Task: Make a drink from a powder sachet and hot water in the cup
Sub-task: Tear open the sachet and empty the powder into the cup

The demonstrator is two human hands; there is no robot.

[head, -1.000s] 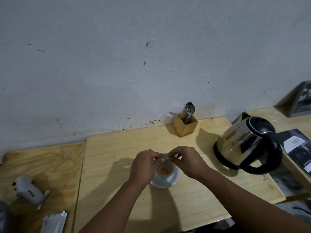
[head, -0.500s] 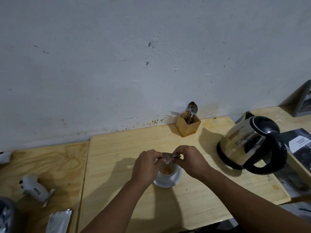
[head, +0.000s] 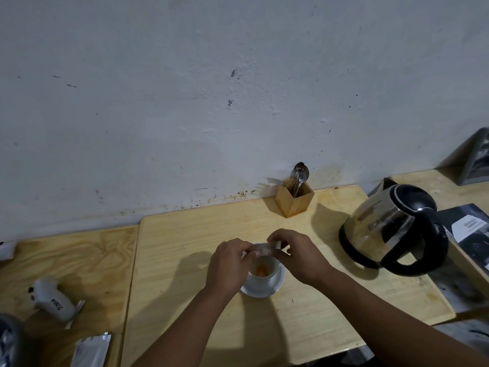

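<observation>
A white cup [head: 264, 277] stands on a white saucer [head: 277, 286] in the middle of the light wooden table [head: 185, 247]. Orange powder lies at the bottom of the cup. Just above the cup's rim, my left hand [head: 229, 266] and my right hand [head: 296, 256] pinch the two ends of a small silvery powder sachet [head: 264, 249], held roughly level. A steel electric kettle [head: 391, 229] with a black lid and handle sits to the right of the cup.
A wooden holder [head: 293, 200] with spoons and a fork stands against the wall behind the cup. On the left table lie a white gadget [head: 51, 300] and another silver sachet [head: 91, 352]. Dark booklets [head: 468, 229] lie at the right edge.
The sachet has come up from a downward tilt over the cup to roughly level between both hands. The hands stay above the cup.
</observation>
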